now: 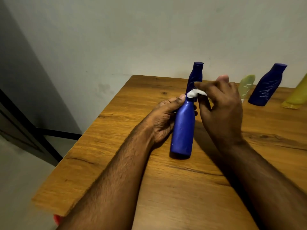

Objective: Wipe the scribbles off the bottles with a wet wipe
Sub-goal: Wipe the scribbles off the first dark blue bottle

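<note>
**wipe_guy:** Right hand (221, 103) is pinching a scrunched white wet wipe (196, 93) between its fingertips and pressing it against the neck end of the near blue bottle (182, 128). Left hand (163, 120) is curled round that same bottle from the left, thumb up by the shoulder, holding it tilted with the base on the wooden table (116, 146).

**benchlurker:** So how far along would you say it is?

**wipe_guy:** Body of the held one looks clean on the side facing the camera, no marks I can spot (can't see the far side, obviously). My guess is it's nearly finished, just the top bit being rubbed.

**benchlurker:** And the rest?

**wipe_guy:** Not started, far as I can tell. Just behind the hands the middle blue bottle (196, 73) stands upright with pale scribble lines on its waist. Well off to the right, the far blue bottle (265, 87) has a big white zigzag down its front. Both look untouched.

**benchlurker:** Anything else there?

**wipe_guy:** A pale green thing (246, 85) with scribbles between those two, and a yellowish one (295, 95) at the right edge, mostly cut off. Can't tell whether that one has any marks.
</note>
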